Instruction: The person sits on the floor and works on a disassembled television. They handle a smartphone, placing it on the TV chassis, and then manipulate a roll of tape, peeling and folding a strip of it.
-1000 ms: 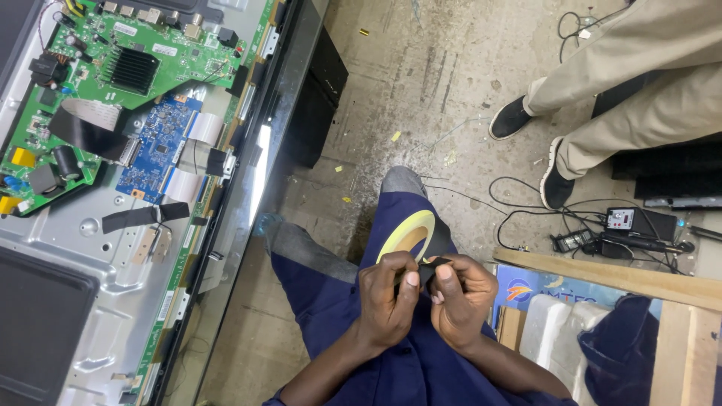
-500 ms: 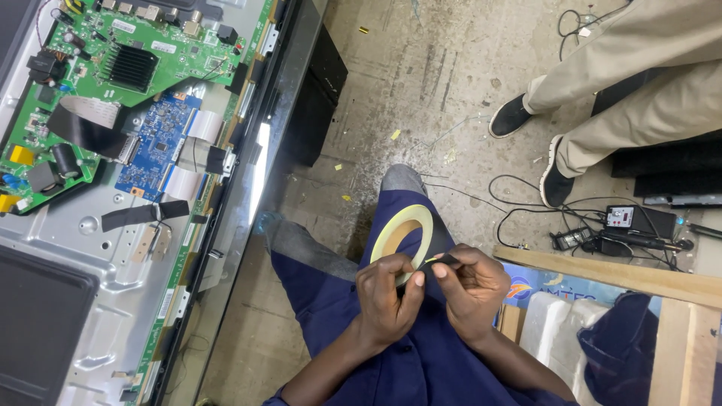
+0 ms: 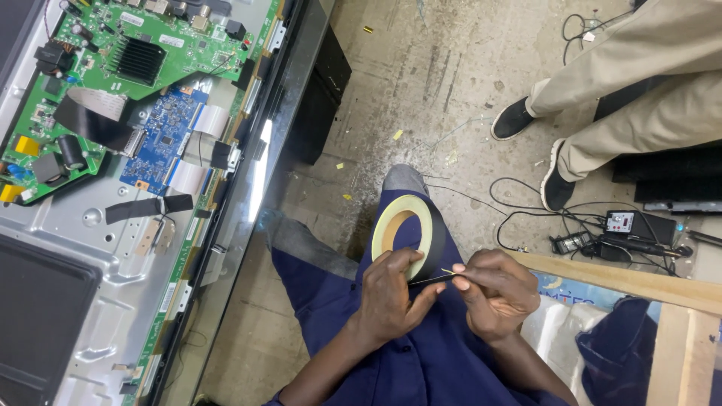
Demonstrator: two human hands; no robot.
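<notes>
Roll of black tape [image 3: 410,231]: over the lap, near the floor. Left hand [image 3: 391,289] fingers curled about its rim; right hand [image 3: 492,289] pinches the freed end. Advice: keep the strip taut, peel slowly.

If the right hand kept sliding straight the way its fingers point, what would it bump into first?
The right hand points left along the pulled black tape strip. Going straight on, it would likely meet the left hand first, whose thumb holds the tape roll, though depth is hard to judge.

Glossy black tape roll [image 3: 410,233] with pale card core, rough stained concrete floor [image 3: 436,83], bare wooden plank [image 3: 624,280]
</notes>
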